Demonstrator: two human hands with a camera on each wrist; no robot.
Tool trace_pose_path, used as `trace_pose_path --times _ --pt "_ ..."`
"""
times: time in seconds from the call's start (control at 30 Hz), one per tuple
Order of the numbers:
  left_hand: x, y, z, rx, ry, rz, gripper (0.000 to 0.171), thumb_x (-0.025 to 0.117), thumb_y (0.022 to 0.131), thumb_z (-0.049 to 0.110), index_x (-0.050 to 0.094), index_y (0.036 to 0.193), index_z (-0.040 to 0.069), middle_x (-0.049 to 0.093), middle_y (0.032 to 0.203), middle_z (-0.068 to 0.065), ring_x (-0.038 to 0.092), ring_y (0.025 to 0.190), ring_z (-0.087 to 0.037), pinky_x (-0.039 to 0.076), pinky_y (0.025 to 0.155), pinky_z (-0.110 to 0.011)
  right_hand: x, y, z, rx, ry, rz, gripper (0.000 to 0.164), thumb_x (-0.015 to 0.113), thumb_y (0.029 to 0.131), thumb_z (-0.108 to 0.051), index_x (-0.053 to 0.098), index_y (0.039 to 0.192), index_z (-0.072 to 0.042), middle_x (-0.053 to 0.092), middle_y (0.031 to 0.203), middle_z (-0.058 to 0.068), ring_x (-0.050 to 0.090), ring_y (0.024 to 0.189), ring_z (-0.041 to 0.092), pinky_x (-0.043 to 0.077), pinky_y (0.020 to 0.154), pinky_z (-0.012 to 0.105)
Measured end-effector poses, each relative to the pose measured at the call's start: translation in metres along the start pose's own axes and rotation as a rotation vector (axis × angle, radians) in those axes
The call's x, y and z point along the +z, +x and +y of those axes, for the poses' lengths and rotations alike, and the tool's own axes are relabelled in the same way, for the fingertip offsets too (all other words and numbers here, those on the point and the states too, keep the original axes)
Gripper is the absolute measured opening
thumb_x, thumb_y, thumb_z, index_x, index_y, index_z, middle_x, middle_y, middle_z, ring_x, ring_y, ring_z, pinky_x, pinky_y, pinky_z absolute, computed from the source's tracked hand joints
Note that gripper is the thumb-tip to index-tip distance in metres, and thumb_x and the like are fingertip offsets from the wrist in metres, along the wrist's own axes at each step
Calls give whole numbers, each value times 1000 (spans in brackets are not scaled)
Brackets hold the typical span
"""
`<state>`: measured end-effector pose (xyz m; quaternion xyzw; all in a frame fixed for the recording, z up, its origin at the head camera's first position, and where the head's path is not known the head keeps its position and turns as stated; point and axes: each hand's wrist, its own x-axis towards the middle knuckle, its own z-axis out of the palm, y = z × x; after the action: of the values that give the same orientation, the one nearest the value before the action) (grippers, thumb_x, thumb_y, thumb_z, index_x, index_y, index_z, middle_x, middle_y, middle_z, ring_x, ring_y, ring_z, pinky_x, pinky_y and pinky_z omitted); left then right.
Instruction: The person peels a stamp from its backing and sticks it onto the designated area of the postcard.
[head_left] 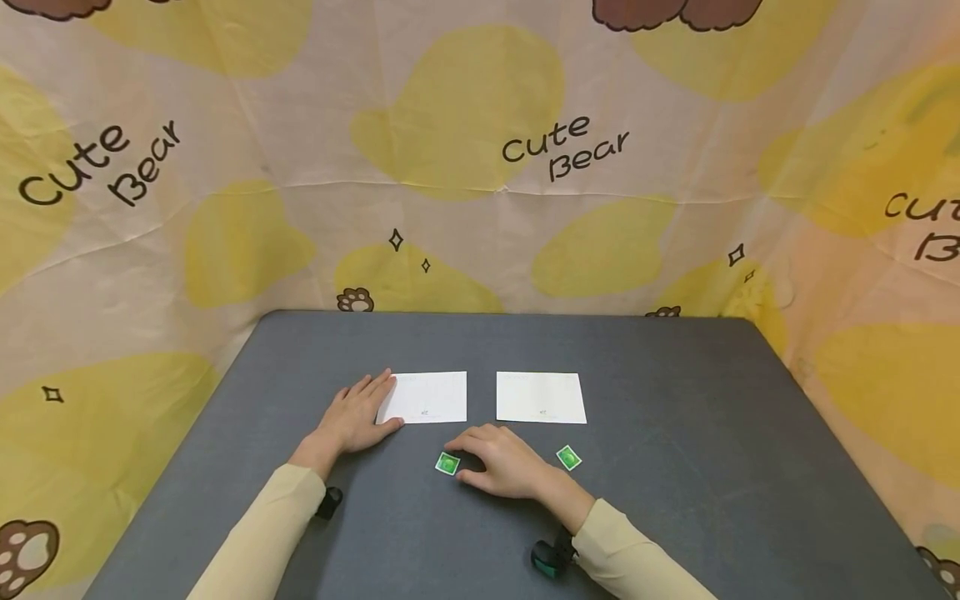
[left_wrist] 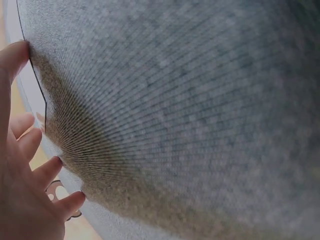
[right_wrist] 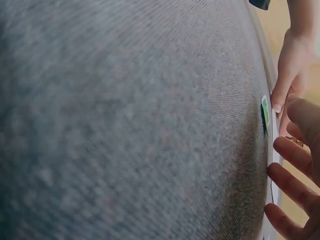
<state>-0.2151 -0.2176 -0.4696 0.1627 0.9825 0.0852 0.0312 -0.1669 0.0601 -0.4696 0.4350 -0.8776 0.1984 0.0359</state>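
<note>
My left hand (head_left: pixel 356 419) lies flat with spread fingers at the left end of a white paper rectangle (head_left: pixel 431 397); the thumb (left_wrist: pixel 19 52) touches its near left corner. A small green stamp-like sticker (head_left: pixel 447 463) with a white border lies on the table just beyond my right hand (head_left: pixel 504 461). That hand's thumb and forefinger are parted and curved toward the sticker, with its right edge close to their tips and nothing held between them. In the right wrist view the sticker (right_wrist: pixel 265 112) lies flat, past the loosely bent fingers.
To the right is a second white paper rectangle (head_left: pixel 541 397), with a small printed mark at its bottom. A second green sticker (head_left: pixel 568 457) lies below it, beyond the right wrist. The grey table (head_left: pixel 720 467) ends at a patterned cloth backdrop (head_left: pixel 450 125).
</note>
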Motion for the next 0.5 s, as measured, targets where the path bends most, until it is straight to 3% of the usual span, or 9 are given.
trace_pose_path --times 0.5 --pt "-3 2 2 -26 -2 -38 75 55 86 51 33 143 7 27 150 -11 26 134 -40 22 102 -63 3 5 1 -16 -43 -22 33 65 85 -35 64 116 -24 60 107 -9 51 96 11 42 78 28"
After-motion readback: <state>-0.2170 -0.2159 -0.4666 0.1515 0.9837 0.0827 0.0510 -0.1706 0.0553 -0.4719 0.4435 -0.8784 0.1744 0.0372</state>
